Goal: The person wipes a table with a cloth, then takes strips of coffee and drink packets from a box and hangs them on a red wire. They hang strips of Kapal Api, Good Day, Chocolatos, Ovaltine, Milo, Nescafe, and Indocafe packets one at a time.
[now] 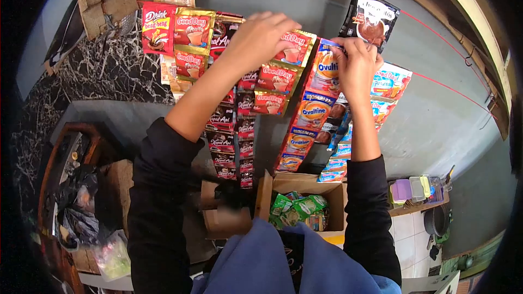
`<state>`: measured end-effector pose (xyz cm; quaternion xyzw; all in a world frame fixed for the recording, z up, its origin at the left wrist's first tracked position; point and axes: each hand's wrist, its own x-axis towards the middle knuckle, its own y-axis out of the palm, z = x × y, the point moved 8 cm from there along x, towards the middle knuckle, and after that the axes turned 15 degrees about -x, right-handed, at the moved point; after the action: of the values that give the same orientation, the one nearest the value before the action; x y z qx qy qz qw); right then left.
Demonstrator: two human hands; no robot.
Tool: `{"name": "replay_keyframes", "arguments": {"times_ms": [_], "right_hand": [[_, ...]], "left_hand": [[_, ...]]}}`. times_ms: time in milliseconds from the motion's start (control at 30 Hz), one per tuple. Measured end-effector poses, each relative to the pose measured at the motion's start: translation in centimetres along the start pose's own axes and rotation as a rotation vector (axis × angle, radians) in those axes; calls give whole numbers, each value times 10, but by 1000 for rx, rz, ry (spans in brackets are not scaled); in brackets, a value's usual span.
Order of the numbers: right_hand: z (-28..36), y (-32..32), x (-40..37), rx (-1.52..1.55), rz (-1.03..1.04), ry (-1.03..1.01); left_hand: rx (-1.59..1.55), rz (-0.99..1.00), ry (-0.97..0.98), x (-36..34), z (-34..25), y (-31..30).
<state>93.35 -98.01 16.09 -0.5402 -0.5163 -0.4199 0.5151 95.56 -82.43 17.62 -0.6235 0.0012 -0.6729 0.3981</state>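
Observation:
Strips of drink sachets hang on a red line across the wall. My left hand [262, 35], its fingers bent over the top of a red Good Day strip [275, 78], hides part of the line; what its fingertips pinch is unclear. At the top of the blue and orange Ovaltine strip [314, 111], my right hand [357, 60] has its fingers closed on the upper edge. A black Chocolatos sachet [371, 20] hangs just above my right hand. Dark red Kopal Api strips [220, 144] hang below my left forearm.
An open cardboard box [336, 207] with green sachets stands below. Blue and white Good Day strips [389, 83] hang at the right, a Drink Beng-Beng sachet [158, 28] at the left. Plastic containers [419, 189] sit on a shelf at the lower right; plastic bags [80, 223] lie lower left.

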Motion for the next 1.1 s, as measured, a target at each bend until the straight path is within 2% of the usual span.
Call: {"name": "replay_keyframes", "arguments": {"times_ms": [33,67,133,367,533,600,633,667,700,733,767,900,1100], "right_hand": [[-2,1,-1,9,6,-1],[-3,3,-1,17,21,-2],[-4,4,1,32,31,-2],[18,2,10,139,-55,-56],[18,11,12,130,-9,-4],[-3,-7,6,248,-219,43],[-26,-14,-1,299,-238,131],[-56,-20,-13,239,-262,258],[-81,-30,-24,-27,-177,390],[-106,-27,-34,-249,-139,440],[-121,-22,-38,-336,-132,399],[-123,-12,-35,-333,-58,278],[-97,-18,-31,-233,-65,279]], "left_hand": [[135,-60,83,-1,-4,-8],[140,-55,77,-4,-1,-10],[83,20,-149,-10,25,-12],[136,13,-80,-15,23,-14],[227,-62,-38,-16,13,-12],[254,-41,-44,-14,13,-11],[251,-42,-41,-14,14,-11],[257,-31,-40,-15,14,-10],[265,-22,-40,-15,15,-10],[265,-26,-41,-14,15,-11],[271,-24,-38,-14,14,-12],[279,-17,-29,-13,15,-11],[269,-6,-86,-13,10,-11]]}}
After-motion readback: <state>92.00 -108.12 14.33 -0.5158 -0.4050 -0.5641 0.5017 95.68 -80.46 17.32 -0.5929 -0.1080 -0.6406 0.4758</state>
